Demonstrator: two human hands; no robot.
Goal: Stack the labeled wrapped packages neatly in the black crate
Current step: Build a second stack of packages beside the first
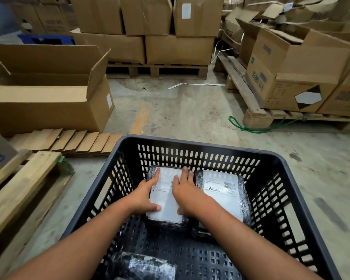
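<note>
Package (166, 197) in crate (190, 143) — left hand (142, 196), right hand (187, 191) fingers straight, seemingly pressing its top.

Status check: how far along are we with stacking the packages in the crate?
Done: one labeled package lies flat near the far wall of the black crate. In hand: the left hand and right hand rest on a second package beside it, apparently setting it in line. Left: a third package lies apart at the near end, label not visible, not yet lined up.
</note>
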